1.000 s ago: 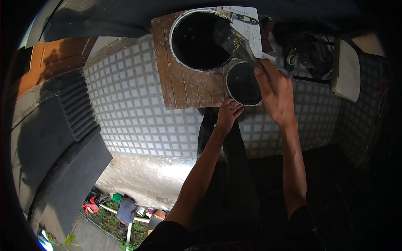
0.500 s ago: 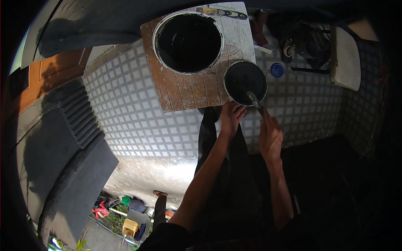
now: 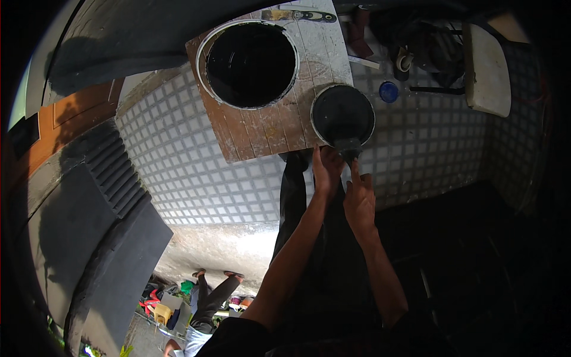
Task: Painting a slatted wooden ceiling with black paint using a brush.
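Note:
A small bucket [image 3: 313, 126] of dark paint sits at the near right corner of a paint-spattered wooden tabletop [image 3: 256, 135], partly overhanging it. My left hand [image 3: 326, 172] is closed at the bucket's near side; its fingertips are partly hidden there. In my right hand [image 3: 360, 205] is a paintbrush [image 3: 348, 146], its wide dark end lying across the near rim. The index finger stretches along the brush. Behind and to the left stands a larger bucket [image 3: 201, 68], dark inside with a pale, smeared rim.
Another brush [image 3: 303, 16] lies at the table's far edge. On the tiled floor [image 3: 428, 131] to the right are a blue lid [image 3: 388, 91] and a pale-seated chair [image 3: 488, 71]. Another person's legs [image 3: 217, 300] show at lower left, near a yellow stool [image 3: 162, 313].
My right hand has moved left and slightly nearer, drawing the brush from inside the small bucket to its near rim. My left hand stays at the bucket. More of the other person shows.

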Action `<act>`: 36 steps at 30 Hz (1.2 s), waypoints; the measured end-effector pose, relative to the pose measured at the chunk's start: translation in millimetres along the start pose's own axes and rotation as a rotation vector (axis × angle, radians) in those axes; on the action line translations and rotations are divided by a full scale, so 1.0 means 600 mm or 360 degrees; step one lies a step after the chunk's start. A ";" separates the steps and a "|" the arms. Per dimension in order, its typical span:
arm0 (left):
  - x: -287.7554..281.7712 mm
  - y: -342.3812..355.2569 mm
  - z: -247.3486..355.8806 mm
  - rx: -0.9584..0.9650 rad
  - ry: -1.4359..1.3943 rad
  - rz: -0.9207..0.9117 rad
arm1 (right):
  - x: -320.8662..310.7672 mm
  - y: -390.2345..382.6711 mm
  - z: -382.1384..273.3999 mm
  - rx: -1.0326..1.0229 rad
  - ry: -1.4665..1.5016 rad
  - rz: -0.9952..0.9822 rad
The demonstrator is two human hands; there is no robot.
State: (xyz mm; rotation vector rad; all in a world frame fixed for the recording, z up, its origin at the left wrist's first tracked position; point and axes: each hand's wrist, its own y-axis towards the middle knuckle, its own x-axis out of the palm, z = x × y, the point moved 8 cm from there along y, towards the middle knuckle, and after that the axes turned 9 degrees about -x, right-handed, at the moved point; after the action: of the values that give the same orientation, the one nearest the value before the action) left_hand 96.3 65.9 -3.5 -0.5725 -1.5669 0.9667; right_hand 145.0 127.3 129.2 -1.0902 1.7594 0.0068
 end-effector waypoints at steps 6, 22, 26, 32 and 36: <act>0.013 -0.010 -0.007 -0.0028 0.0011 0.0060 | 0.001 0.011 -0.008 -0.0040 -0.0014 -0.0177; 0.005 0.005 -0.016 0.0081 0.0069 0.0091 | -0.023 0.106 -0.008 -0.0209 0.0075 -0.0438; 0.011 -0.002 -0.012 0.0089 0.0219 0.0186 | -0.033 0.135 -0.004 -0.0098 0.0271 -0.0519; 0.010 0.004 -0.011 0.0065 0.0225 0.0250 | -0.020 0.191 0.009 -0.0129 0.0157 -0.0727; 0.013 0.009 -0.018 0.0084 0.0193 0.0204 | 0.002 0.223 0.032 -0.0040 0.0167 -0.0898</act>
State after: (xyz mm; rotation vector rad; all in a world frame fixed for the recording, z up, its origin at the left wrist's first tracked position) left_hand 104.3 77.8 -3.4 -0.6888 -1.4063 1.0468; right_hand 70.3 214.3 57.7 -1.5952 1.4886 -0.3804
